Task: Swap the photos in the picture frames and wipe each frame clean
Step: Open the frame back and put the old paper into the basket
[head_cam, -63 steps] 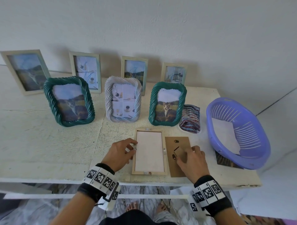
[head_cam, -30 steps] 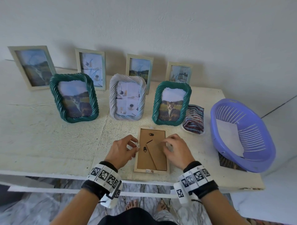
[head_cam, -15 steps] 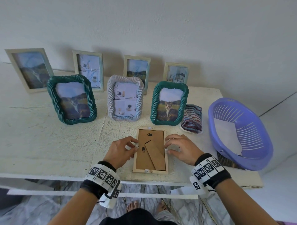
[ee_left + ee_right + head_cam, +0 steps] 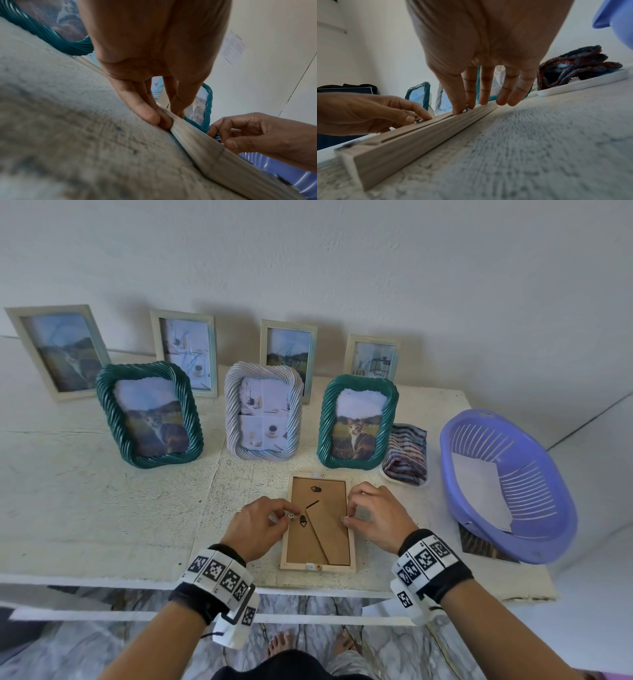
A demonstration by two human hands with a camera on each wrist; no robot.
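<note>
No text can be read; the printed sheet (image 4: pixel 235 47) on the wall is too blurred to read.

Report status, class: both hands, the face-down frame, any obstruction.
Left hand pinching a small clip at the wooden frame's left edge. Right hand pinching a clip at its right edge. Backing board seated in frame. Nothing obstructing.

— What is your right hand (image 4: pixel 481 56) doing?
— Your thumb and finger pinch a tiny metal clip (image 4: pixel 467 106) on the flat, pale wooden picture frame (image 4: pixel 423 135).
— And your left hand (image 4: pixel 373 112)?
— It pinches another clip on the far edge.
</note>
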